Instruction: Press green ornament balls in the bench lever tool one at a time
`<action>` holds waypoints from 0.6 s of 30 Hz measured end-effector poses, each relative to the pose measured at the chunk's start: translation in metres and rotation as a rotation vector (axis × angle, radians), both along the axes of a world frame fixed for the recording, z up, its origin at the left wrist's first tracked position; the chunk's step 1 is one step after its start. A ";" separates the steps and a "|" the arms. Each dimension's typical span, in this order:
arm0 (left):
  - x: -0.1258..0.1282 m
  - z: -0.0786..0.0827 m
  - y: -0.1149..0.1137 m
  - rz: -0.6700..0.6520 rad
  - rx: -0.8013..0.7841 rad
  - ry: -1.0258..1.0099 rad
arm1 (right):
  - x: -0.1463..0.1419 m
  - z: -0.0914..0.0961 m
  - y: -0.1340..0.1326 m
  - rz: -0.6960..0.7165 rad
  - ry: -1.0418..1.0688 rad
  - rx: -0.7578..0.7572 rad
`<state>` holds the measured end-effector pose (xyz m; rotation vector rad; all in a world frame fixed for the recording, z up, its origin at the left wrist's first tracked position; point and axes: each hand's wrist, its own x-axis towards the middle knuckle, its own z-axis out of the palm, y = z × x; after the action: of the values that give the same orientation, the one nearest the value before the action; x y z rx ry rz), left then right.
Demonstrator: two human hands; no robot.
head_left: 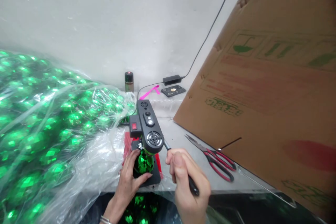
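Note:
A shiny green faceted ball [145,162] sits on the black base [154,179] of a small bench machine [150,126], right under its rounded head. The fingers and thumb of my left hand [130,173] curve around the ball from the left and front. My right hand [187,182] is wrapped round the black-gripped lever [193,186] on the machine's right side, its thumb lying along the top. A red rocker switch [134,126] shows on the machine's left. The ball's top is hidden by the head.
Clear plastic bags of green balls [60,122] fill the left. Red-and-black scissors [214,157] lie to the right, beside a large cardboard box [262,94]. Behind stand a small bottle [129,81], a power adapter [172,79], pink ribbon [149,92] and a black phone-like slab [173,91].

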<state>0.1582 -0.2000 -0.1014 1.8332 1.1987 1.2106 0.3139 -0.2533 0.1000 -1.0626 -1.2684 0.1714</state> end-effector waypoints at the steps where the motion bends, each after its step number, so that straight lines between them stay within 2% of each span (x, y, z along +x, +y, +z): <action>1: -0.001 -0.001 0.000 -0.015 0.014 0.000 | 0.000 0.000 0.000 -0.001 0.000 0.000; 6: 0.000 -0.005 0.005 -0.025 0.000 -0.026 | 0.001 -0.002 0.000 0.009 0.001 -0.009; 15: 0.003 -0.005 0.016 0.068 -0.286 -0.220 | -0.002 0.003 0.001 0.003 0.004 0.005; 18: -0.001 -0.007 0.017 0.139 -0.329 -0.322 | -0.002 0.003 0.001 0.001 0.001 0.002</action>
<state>0.1576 -0.1832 -0.1083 1.2797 1.2661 1.2417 0.3121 -0.2527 0.1026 -1.0600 -1.2683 0.1718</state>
